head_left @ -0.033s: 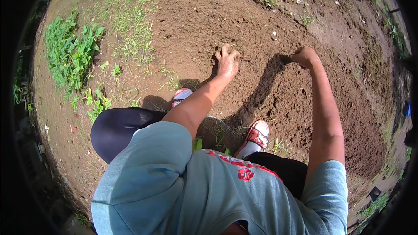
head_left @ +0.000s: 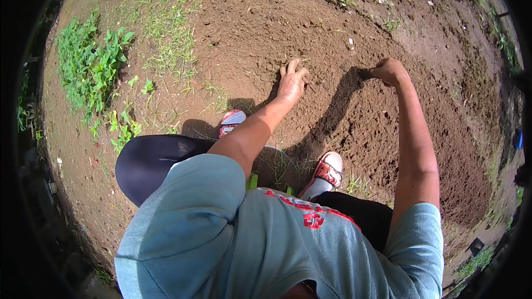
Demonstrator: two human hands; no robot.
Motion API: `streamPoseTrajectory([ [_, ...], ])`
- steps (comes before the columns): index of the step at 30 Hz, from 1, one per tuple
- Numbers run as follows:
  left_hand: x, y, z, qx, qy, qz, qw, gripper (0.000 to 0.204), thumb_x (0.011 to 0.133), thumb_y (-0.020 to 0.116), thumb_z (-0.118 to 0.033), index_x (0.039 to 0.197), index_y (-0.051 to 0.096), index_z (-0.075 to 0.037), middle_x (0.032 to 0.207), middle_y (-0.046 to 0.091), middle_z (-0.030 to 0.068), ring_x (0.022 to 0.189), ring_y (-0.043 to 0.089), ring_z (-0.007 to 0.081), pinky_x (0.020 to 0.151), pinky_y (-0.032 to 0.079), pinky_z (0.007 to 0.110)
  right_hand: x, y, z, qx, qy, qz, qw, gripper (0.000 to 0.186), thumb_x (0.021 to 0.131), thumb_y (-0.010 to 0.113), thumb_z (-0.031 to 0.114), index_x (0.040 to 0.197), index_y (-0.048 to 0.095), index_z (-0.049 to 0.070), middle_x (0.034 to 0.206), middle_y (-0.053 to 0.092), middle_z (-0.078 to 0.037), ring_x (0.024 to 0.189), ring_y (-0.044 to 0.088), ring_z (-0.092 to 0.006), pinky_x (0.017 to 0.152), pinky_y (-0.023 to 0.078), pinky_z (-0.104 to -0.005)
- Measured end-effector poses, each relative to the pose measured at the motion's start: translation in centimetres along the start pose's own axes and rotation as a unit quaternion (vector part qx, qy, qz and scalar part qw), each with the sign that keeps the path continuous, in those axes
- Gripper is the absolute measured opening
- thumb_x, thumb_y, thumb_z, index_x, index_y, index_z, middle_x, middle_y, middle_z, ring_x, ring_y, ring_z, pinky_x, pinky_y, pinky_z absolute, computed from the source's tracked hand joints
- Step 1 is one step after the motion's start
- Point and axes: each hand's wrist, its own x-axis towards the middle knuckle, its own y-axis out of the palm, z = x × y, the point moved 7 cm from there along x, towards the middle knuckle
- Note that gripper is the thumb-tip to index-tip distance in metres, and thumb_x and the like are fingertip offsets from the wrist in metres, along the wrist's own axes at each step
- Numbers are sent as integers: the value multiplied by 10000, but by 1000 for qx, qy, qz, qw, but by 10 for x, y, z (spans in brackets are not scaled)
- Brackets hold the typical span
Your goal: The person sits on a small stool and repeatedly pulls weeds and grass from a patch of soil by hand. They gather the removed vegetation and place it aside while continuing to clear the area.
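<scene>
My left hand (head_left: 292, 82) reaches down to the loose brown soil (head_left: 249, 27), fingers spread and bent, their tips at the crumbly surface. To its right, my right hand (head_left: 388, 73) is curled, with a dark patch at its fingertips; I cannot make out what, if anything, it grips. Its long shadow falls across the soil. My feet, in white socks and red-and-white slides (head_left: 328, 169), are on the ground below, the left one partly hidden behind my forearm.
Leafy green plants (head_left: 94, 72) grow at the left, with patchy grass (head_left: 169, 33) above and beside them. A shallow furrow curves along the far side of the soil. A small blue object (head_left: 517, 139) lies at the right rim. Small pale bits are scattered about.
My left hand has shifted very slightly to the right and down at the soil. My right hand has barely moved.
</scene>
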Motion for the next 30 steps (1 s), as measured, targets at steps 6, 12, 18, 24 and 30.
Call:
streamPoseTrajectory([
  [6, 65, -52, 87, -431, -93, -126, 889, 250, 979, 690, -64, 1221, 633, -96, 879, 666, 26, 628, 578, 105, 506, 513, 319, 2, -8, 4, 9, -12, -22, 1000, 299, 848, 742, 311, 934, 796, 29, 856, 772, -157, 710, 745, -247, 720, 603, -382],
  [12, 116, -104, 131, -315, -104, -84, 940, 323, 1025, 587, -59, 1341, 628, -109, 1153, 687, 59, 879, 617, 172, 793, 539, 346, 7, -5, 1, -10, -1, -8, 1000, 319, 899, 767, 314, 1113, 784, 79, 800, 729, -78, 631, 685, -159, 588, 594, -333],
  [18, 97, -79, 153, -286, -171, 90, 938, 518, 820, 791, -38, 1313, 647, -111, 1043, 702, 57, 937, 636, 216, 826, 527, 384, 7, -6, 1, 5, -9, -16, 1000, 334, 897, 762, 303, 1131, 777, 64, 811, 739, -79, 656, 693, -158, 591, 590, -331],
  [24, 31, -89, 208, -203, -500, -113, 834, 843, 868, 783, -486, 1577, 417, -214, 1599, 210, 223, 1396, 445, 371, 1076, 481, 514, 4, -7, 3, 7, 3, -6, 1000, 341, 898, 762, 307, 1134, 775, 61, 848, 740, -88, 661, 694, -165, 618, 610, -324],
  [30, -33, 14, 92, -35, -312, -1, 949, 899, 850, 816, -503, 1577, 363, -232, 1656, -76, 367, 1532, 167, 554, 1231, 298, 553, -1, -11, 7, 17, 9, -13, 1000, 301, 887, 760, 299, 1030, 782, 34, 887, 763, -124, 706, 728, -200, 655, 623, -353],
])
